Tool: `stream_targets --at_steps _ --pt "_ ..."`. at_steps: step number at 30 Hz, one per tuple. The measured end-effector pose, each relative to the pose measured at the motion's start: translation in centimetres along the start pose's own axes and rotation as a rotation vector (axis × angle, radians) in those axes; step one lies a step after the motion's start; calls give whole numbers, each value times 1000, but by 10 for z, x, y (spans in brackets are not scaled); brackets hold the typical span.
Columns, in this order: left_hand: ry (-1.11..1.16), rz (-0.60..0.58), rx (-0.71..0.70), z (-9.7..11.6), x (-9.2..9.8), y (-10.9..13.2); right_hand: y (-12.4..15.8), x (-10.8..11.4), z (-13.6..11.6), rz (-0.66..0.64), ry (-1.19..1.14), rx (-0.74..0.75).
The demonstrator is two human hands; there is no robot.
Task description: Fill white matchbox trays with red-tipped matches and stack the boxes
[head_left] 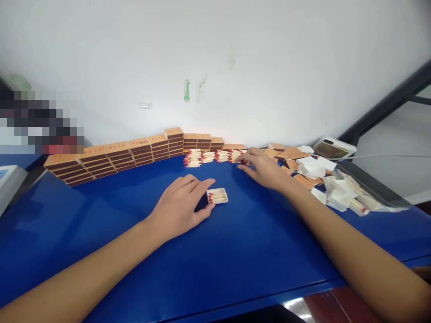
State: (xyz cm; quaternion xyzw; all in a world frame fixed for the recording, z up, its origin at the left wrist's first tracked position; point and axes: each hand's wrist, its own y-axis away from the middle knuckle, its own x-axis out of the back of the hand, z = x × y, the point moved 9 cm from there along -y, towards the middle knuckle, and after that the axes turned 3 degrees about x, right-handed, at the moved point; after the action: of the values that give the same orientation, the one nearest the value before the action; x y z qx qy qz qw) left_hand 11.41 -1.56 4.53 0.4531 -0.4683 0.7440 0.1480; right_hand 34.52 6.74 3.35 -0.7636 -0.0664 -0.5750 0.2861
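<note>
My left hand (182, 204) rests on the blue table (215, 264), its thumb and index finger around the left end of a small white tray (222, 201). Red-tipped matches (217, 196) lie in that tray. Farther back on the right, my right hand (261, 167) reaches to the row of loose match piles, its fingertips at the rightmost pile (235, 155). Whether those fingers grip any matches is hidden. More match piles (193, 158) lie to the left of it, in front of stacked matchboxes.
Stacked matchboxes (134, 150) line the wall from left to centre. At the right are scattered box sleeves (303, 181), white paper trays (340, 193), a phone (335, 148) with a cable, and a dark container (373, 184). A pale device (10, 184) stands at the left edge.
</note>
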Motion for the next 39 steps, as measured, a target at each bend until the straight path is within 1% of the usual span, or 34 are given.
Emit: stream_targets --at_steps 5,13,19,26,39 --pt "5 10 -7 1 0 -1 -2 -4 -1 22 26 -2" --pt "-1 -8 5 0 -1 -1 -2 -4 1 36 3 -14" --pt "-6 2 1 -1 -1 0 -5 -6 -2 17 -19 -14" --pt "-3 -9 0 0 -1 0 -6 -8 0 23 -32 -6" --pt "-4 -16 3 0 -2 0 -4 -7 -2 -1 45 -9"
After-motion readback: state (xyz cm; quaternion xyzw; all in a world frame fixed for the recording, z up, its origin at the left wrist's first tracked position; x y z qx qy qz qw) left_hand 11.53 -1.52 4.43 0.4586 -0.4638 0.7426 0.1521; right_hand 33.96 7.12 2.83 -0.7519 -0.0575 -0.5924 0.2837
